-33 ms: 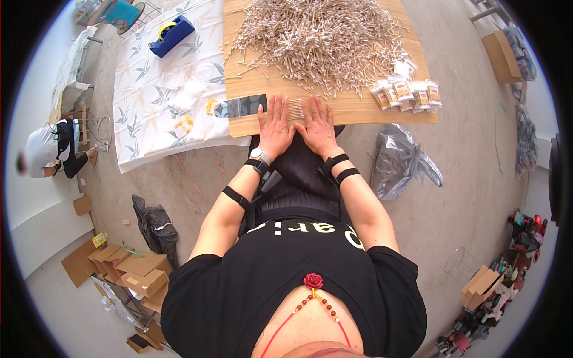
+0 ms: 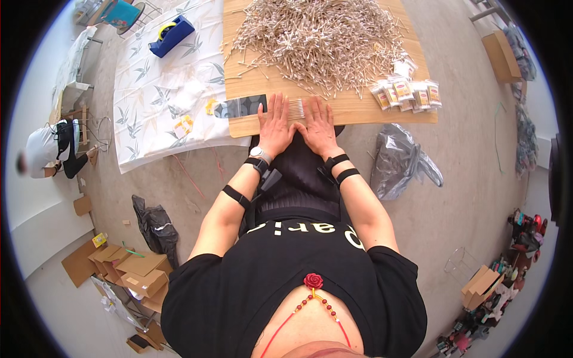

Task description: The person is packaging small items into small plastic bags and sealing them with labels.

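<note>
Both my hands lie palm down at the near edge of the wooden board (image 2: 370, 115), fingers stretched forward. Between my left hand (image 2: 275, 131) and my right hand (image 2: 319, 128) is a small, even row of cotton swabs (image 2: 296, 108), flanked by the fingers. My thumbs nearly meet just below the row. Beside my left hand lies a strip with a dark end and a clear part (image 2: 240, 106). Beyond my fingers spreads a large heap of loose cotton swabs (image 2: 322, 39). Several small filled packets (image 2: 406, 93) are piled to the right of my right hand.
Left of the board, a leaf-patterned cloth (image 2: 134, 143) carries a blue tape dispenser (image 2: 172, 37) and yellow-printed wrappers (image 2: 183, 125). A grey plastic bag (image 2: 397, 164) lies on the floor at right. Cardboard boxes (image 2: 140, 274) stand at lower left. Another person (image 2: 51, 149) is at far left.
</note>
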The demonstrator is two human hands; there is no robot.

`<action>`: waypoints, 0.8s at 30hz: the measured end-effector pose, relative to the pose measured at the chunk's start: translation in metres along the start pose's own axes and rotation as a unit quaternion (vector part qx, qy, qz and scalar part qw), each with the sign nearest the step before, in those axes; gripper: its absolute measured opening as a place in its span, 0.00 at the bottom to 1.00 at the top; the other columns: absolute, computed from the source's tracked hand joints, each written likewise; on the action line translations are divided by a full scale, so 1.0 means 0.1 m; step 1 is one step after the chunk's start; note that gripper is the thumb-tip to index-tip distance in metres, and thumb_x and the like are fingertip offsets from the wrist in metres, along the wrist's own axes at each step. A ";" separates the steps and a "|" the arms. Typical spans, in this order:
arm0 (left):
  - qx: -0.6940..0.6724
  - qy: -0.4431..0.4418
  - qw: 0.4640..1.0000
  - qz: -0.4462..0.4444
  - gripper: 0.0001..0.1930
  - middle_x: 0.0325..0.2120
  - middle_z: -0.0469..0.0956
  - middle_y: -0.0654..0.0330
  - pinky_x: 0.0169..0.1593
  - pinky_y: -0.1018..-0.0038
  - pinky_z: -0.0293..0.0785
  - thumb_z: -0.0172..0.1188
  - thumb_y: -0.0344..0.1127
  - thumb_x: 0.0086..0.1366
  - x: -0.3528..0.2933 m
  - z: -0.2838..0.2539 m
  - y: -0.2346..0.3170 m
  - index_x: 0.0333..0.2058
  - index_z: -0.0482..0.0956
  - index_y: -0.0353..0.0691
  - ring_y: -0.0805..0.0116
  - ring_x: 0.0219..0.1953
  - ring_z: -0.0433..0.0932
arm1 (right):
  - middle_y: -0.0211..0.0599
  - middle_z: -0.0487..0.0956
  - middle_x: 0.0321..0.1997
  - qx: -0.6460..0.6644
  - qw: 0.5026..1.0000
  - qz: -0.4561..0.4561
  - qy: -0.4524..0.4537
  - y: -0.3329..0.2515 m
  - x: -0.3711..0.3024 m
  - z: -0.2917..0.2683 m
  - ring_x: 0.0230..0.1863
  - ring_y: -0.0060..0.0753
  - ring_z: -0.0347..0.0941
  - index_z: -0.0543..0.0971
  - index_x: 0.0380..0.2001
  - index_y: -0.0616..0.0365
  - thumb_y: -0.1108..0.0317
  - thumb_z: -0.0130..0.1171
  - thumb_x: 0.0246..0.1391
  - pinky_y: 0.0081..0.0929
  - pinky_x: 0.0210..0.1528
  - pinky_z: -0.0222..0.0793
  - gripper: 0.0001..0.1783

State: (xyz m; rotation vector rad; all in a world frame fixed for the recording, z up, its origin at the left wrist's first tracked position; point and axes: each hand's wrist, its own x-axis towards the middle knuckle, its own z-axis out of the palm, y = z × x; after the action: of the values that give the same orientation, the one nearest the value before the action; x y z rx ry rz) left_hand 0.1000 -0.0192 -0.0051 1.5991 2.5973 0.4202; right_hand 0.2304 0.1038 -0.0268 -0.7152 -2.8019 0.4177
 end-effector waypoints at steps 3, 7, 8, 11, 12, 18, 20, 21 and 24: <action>-0.026 0.013 0.999 0.016 0.46 0.78 0.47 0.51 0.76 0.42 0.31 0.63 0.53 0.66 0.11 0.05 -0.12 0.76 0.53 0.42 0.52 0.80 0.39 | 0.47 0.51 0.82 0.033 0.999 0.007 0.021 0.03 0.01 0.01 0.84 0.44 0.39 0.57 0.77 0.51 0.36 0.44 0.69 0.50 0.82 0.30 0.43; -0.041 -0.004 0.998 0.043 0.46 0.78 0.47 0.52 0.76 0.42 0.32 0.64 0.57 0.64 0.20 0.05 -0.26 0.75 0.56 0.46 0.53 0.80 0.39 | 0.47 0.51 0.82 0.042 0.998 0.017 0.031 0.07 -0.02 0.00 0.84 0.44 0.40 0.57 0.77 0.54 0.37 0.44 0.70 0.48 0.82 0.33 0.43; -0.041 -0.005 0.998 0.045 0.46 0.78 0.47 0.52 0.76 0.42 0.32 0.64 0.57 0.64 0.22 0.04 -0.29 0.75 0.56 0.46 0.53 0.80 0.39 | 0.47 0.51 0.82 0.037 0.999 0.018 0.029 0.07 -0.03 -0.01 0.84 0.44 0.40 0.57 0.77 0.55 0.37 0.44 0.70 0.48 0.82 0.33 0.43; -0.042 -0.011 0.998 0.052 0.46 0.78 0.47 0.52 0.76 0.42 0.32 0.64 0.60 0.64 0.29 0.02 -0.37 0.75 0.57 0.47 0.54 0.80 0.39 | 0.48 0.50 0.82 0.031 0.999 0.018 0.022 0.06 -0.04 -0.04 0.84 0.44 0.39 0.56 0.76 0.57 0.39 0.46 0.70 0.48 0.82 0.33 0.43; -0.038 -0.014 0.998 0.055 0.47 0.78 0.47 0.52 0.76 0.42 0.32 0.63 0.61 0.64 0.31 0.02 -0.39 0.75 0.57 0.47 0.54 0.80 0.39 | 0.49 0.50 0.82 0.029 0.999 0.016 0.016 0.05 -0.04 -0.05 0.84 0.44 0.39 0.55 0.77 0.58 0.41 0.47 0.71 0.49 0.81 0.34 0.43; -0.036 -0.018 0.998 0.056 0.48 0.78 0.46 0.52 0.76 0.43 0.31 0.61 0.63 0.65 0.33 0.01 -0.44 0.76 0.54 0.45 0.53 0.80 0.39 | 0.42 0.51 0.83 -0.008 1.000 0.015 0.001 0.01 -0.04 -0.04 0.84 0.39 0.37 0.57 0.76 0.56 0.38 0.49 0.68 0.54 0.82 0.29 0.44; -0.041 -0.013 0.998 0.053 0.49 0.78 0.46 0.51 0.76 0.43 0.32 0.61 0.63 0.66 0.28 0.01 -0.43 0.76 0.53 0.42 0.53 0.80 0.39 | 0.42 0.51 0.83 -0.010 1.000 0.020 0.002 -0.01 -0.01 -0.04 0.84 0.39 0.36 0.57 0.76 0.56 0.38 0.48 0.68 0.55 0.82 0.27 0.45; -0.040 0.008 0.999 0.034 0.50 0.78 0.46 0.49 0.76 0.43 0.31 0.60 0.64 0.66 0.23 0.02 -0.40 0.75 0.52 0.39 0.53 0.80 0.39 | 0.41 0.51 0.83 -0.013 1.000 0.024 0.003 -0.02 0.01 -0.03 0.85 0.38 0.36 0.57 0.76 0.56 0.37 0.48 0.68 0.56 0.81 0.24 0.45; -0.026 0.025 0.999 -0.001 0.52 0.77 0.47 0.46 0.76 0.43 0.30 0.58 0.65 0.66 0.10 0.05 -0.33 0.75 0.51 0.33 0.53 0.80 0.40 | 0.40 0.48 0.84 -0.030 0.999 0.037 0.000 -0.05 0.09 -0.02 0.85 0.37 0.33 0.56 0.77 0.56 0.35 0.45 0.68 0.57 0.81 0.19 0.46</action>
State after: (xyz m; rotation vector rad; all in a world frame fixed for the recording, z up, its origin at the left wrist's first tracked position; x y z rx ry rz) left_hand 0.0678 -0.0238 -0.0173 1.5896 2.6007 0.5296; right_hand 0.2211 0.1048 -0.0226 -0.8338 -2.8055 0.3488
